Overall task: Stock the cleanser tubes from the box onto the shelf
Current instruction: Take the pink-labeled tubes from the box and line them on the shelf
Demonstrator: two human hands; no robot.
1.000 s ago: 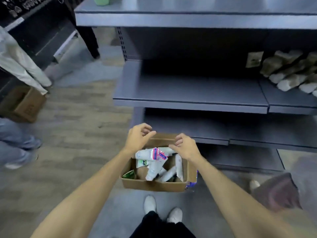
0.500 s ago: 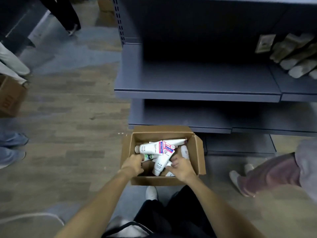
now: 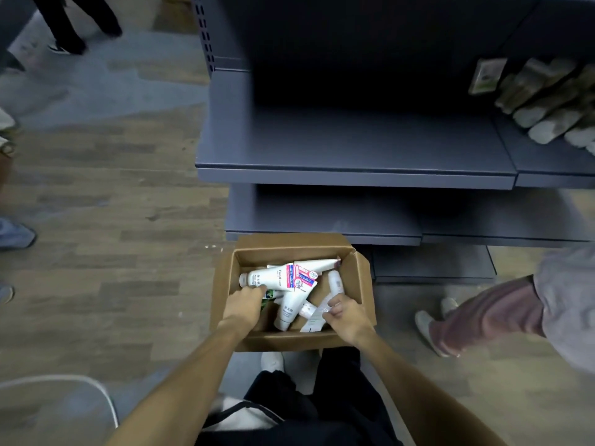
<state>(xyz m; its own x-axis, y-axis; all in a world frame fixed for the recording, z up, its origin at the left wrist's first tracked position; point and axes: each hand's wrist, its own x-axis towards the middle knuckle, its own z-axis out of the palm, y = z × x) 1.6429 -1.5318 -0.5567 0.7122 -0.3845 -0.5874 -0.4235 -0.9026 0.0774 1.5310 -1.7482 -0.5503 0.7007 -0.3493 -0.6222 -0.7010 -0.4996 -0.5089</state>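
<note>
Both hands have pushed deeper into the box since half a second ago. Nearest are the person's dark-trousered knees (image 3: 309,410). Beyond them the cardboard box (image 3: 360,278) sits on the floor. Inside it the left hand (image 3: 243,304) reaches forward, fingers extended and touching the underside of a white cleanser tube (image 3: 273,276) lying across the pile; whether it grips the tube I cannot tell. The right hand (image 3: 346,315) has its fingers curled around a pale tube (image 3: 318,317) by the box's right side. More tubes lie jumbled between the hands. Farther on stands the grey shelf (image 3: 354,162), bare at this bay, with pale packs (image 3: 547,104) to its right.
</note>
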